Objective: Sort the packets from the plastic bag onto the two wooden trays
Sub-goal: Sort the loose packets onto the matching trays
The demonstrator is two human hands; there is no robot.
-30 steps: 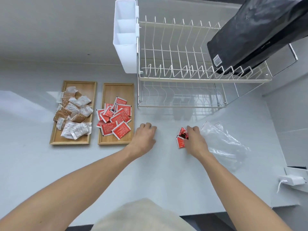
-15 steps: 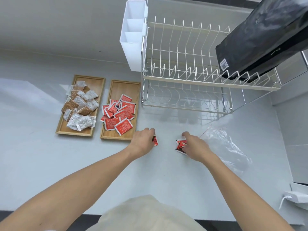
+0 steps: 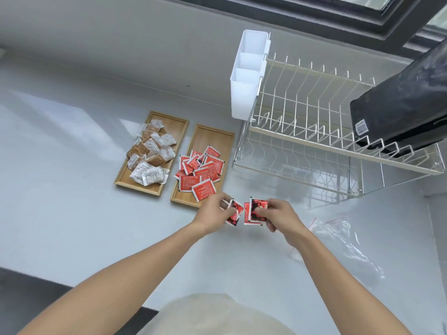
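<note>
Two wooden trays lie side by side on the white counter. The left tray point(image 3: 177, 124) carries several white and brown packets point(image 3: 151, 153). The right tray point(image 3: 212, 136) carries several red packets point(image 3: 202, 171). My left hand point(image 3: 214, 212) grips one red packet point(image 3: 235, 212) just off the right tray's near corner. My right hand point(image 3: 280, 215) grips a small stack of red packets point(image 3: 255, 211), close beside the left hand. The clear plastic bag point(image 3: 346, 247) lies flat on the counter to the right of my right forearm.
A white wire dish rack point(image 3: 314, 131) stands behind the hands, with a white cutlery holder point(image 3: 248, 76) on its left end and a black pouch point(image 3: 406, 102) on its upper shelf. The counter's front edge point(image 3: 72, 284) runs at lower left.
My right hand lifted the red stack off the counter and moved left toward my left hand. My left hand now holds one red packet up. The view shifted, so everything sits further right.
</note>
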